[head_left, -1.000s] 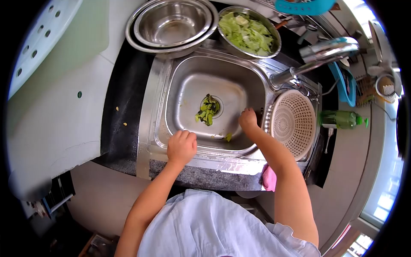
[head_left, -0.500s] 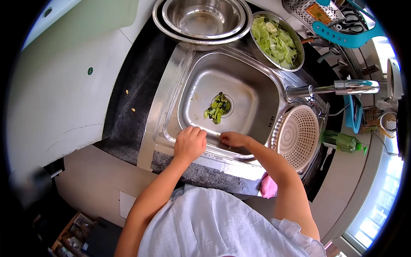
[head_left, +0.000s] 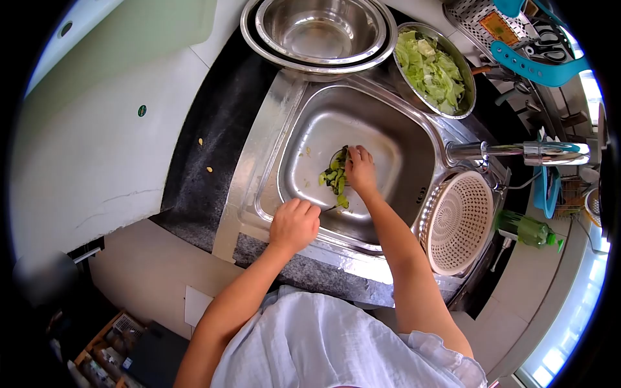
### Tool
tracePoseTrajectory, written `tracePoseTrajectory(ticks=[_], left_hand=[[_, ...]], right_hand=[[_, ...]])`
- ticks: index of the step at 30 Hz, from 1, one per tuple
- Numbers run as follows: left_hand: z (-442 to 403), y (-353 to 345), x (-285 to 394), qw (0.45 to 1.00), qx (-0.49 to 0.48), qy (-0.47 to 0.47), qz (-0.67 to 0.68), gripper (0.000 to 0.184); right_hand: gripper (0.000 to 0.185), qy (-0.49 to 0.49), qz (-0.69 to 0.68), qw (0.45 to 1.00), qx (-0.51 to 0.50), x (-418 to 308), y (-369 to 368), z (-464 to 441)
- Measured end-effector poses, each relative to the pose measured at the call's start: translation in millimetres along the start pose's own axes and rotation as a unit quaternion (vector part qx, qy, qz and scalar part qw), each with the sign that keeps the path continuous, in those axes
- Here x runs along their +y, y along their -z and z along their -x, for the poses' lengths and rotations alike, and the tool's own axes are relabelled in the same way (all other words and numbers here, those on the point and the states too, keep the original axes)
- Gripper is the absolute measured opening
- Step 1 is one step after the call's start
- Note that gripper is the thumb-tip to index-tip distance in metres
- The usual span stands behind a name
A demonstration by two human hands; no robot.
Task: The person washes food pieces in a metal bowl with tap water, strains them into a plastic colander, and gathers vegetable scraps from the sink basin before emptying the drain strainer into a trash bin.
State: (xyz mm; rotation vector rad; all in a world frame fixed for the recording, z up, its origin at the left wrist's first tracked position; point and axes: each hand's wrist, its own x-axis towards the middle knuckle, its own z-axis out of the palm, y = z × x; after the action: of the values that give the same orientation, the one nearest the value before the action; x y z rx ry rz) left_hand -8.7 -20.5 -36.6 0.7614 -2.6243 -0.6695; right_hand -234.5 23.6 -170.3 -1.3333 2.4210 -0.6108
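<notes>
My right hand is down in the steel sink, fingers curled at the right edge of a small heap of green vegetable scraps over the drain. Its fingertips touch the scraps and hide part of them. At the sink's near left rim, my left hand is closed in a loose fist. A thin dark strip shows beside its fingers; whether the hand holds it I cannot tell. A few pale bits stick to the sink floor left of the heap.
Nested steel bowls stand behind the sink. Right of them is a bowl of torn lettuce. The faucet, a white colander and a green bottle are at the right. Two small yellowish bits lie on the black counter.
My right hand has moved from the sink's near wall to the scraps at the drain. A piece of the scraps now lies closer to me. My left hand stays near the rim.
</notes>
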Motion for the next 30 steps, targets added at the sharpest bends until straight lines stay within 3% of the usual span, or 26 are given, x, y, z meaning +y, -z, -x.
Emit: tracePoseTrajectory(ticks=[1, 3, 5, 7, 8, 10, 11, 13, 15, 17, 20, 23, 24, 25, 27, 28, 29, 30], left_hand=[[0, 0, 0, 1.000, 0.000, -0.004, 0.001, 0.010], [1, 0, 0, 1.000, -0.003, 0.000, 0.001, 0.009], [0, 1, 0, 1.000, -0.007, 0.000, 0.003, 0.009], [0, 2, 1, 1.000, 0.001, -0.002, 0.000, 0.009], [0, 1, 1, 1.000, 0.002, -0.002, 0.002, 0.009], [1, -1, 0, 1.000, 0.006, -0.002, 0.002, 0.009], [0, -1, 0, 1.000, 0.009, -0.002, 0.003, 0.009], [1, -1, 0, 1.000, 0.018, -0.001, 0.010, 0.009], [1, -1, 0, 1.000, 0.020, 0.000, 0.012, 0.009], [1, 0, 0, 1.000, 0.020, 0.001, 0.012, 0.009], [0, 1, 1, 1.000, 0.016, -0.007, 0.004, 0.009], [-1, 1, 0, 1.000, 0.013, 0.003, 0.010, 0.009], [0, 0, -1, 1.000, 0.020, -0.001, 0.011, 0.009], [1, 0, 0, 1.000, 0.026, -0.008, 0.014, 0.009], [1, -2, 0, 1.000, 0.026, -0.007, 0.015, 0.009], [1, -2, -1, 1.000, 0.025, -0.002, 0.013, 0.010], [1, -1, 0, 1.000, 0.028, 0.000, 0.014, 0.010], [0, 0, 0, 1.000, 0.027, 0.001, 0.014, 0.010]], right_hand=[[0.047, 0.000, -0.002, 1.000, -0.003, -1, -9, 3], [0.056, 0.005, 0.154, 0.988, -0.007, -4, -33, 15], [0.056, 0.030, 0.145, 0.988, -0.038, -12, -37, 36], [0.055, 0.150, 0.028, 0.978, -0.141, -10, -36, 60], [0.055, 0.149, 0.029, 0.978, -0.142, -2, -30, 67], [0.052, 0.197, -0.006, 0.938, -0.284, 16, -12, 76], [0.052, 0.198, -0.002, 0.938, -0.284, 5, 8, 73], [0.045, 0.100, 0.019, 0.871, -0.481, -13, 47, 70], [0.044, 0.057, -0.041, 0.890, -0.451, -1, 39, 57], [0.049, 0.030, 0.012, 0.981, -0.190, 4, 31, 42], [0.056, 0.070, 0.106, 0.979, -0.161, 14, -11, 50], [0.059, 0.074, 0.127, 0.960, -0.238, -5, -10, 80], [0.058, 0.069, 0.057, 0.948, -0.306, 4, -11, 84], [0.058, 0.065, 0.057, 0.948, -0.307, 5, -5, 89], [0.057, 0.046, -0.041, 0.871, -0.487, 9, 10, 88], [0.052, 0.045, -0.121, 0.868, -0.479, 13, 15, 82], [0.052, 0.047, -0.119, 0.868, -0.480, 6, 22, 75], [0.048, -0.018, -0.105, 0.916, -0.387, 0, 30, 68]])
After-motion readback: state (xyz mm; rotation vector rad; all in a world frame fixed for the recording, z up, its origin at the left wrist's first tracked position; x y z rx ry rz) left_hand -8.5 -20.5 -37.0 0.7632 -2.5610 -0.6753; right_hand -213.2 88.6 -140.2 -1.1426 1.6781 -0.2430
